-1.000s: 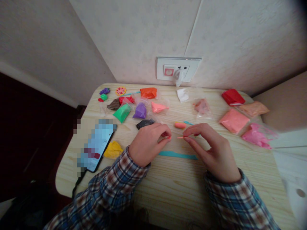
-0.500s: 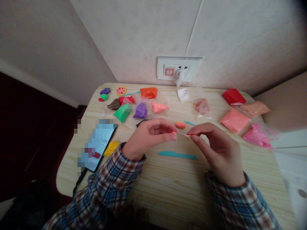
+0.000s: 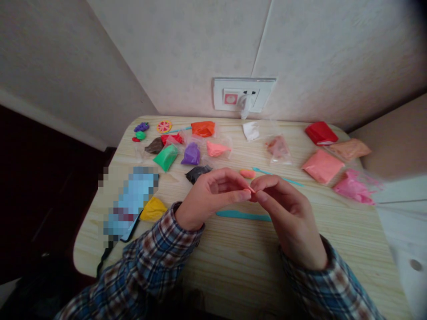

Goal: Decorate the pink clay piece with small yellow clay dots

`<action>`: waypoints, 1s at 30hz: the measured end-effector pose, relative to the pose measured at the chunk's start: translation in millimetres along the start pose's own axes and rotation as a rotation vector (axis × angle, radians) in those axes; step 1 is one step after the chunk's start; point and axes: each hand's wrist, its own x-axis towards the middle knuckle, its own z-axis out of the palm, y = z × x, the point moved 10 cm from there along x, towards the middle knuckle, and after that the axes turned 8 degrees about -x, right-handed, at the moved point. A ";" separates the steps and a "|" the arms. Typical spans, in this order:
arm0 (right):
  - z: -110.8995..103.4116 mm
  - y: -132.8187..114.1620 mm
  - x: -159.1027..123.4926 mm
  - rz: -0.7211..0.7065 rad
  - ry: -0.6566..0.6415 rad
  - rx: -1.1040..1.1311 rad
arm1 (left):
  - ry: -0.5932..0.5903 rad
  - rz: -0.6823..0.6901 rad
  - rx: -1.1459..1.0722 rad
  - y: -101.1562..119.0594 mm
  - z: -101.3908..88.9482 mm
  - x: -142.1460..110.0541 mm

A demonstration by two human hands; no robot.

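tiny bit of salmon-pink clay (image 3: 251, 190), thin and kinda strip-like, finer detail too small to make out, pinched between the fingertips of both hands, left hand (image 3: 213, 195) and right hand (image 3: 289, 213) pretty much meeting, just above the worktop (image 3: 233, 253)

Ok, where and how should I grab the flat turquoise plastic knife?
Probably pinch the knife by its long edges near the middle, coming down from your side: it lies flat, long and slim, and your left hand and right hand are just beyond.
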 end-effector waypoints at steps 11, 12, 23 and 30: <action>1.2 4.4 -0.4 0.041 -0.021 0.015 | 0.010 0.008 0.002 -0.3 0.4 -1.2; 1.6 4.4 -0.2 0.041 -0.025 0.016 | 0.010 0.008 0.002 -0.1 0.5 -1.2; 2.8 5.0 0.6 0.044 -0.029 0.017 | 0.005 0.027 0.025 3.4 0.6 -1.9; 3.1 5.1 -0.3 0.040 -0.032 0.012 | 0.010 0.035 0.055 4.2 0.1 -1.6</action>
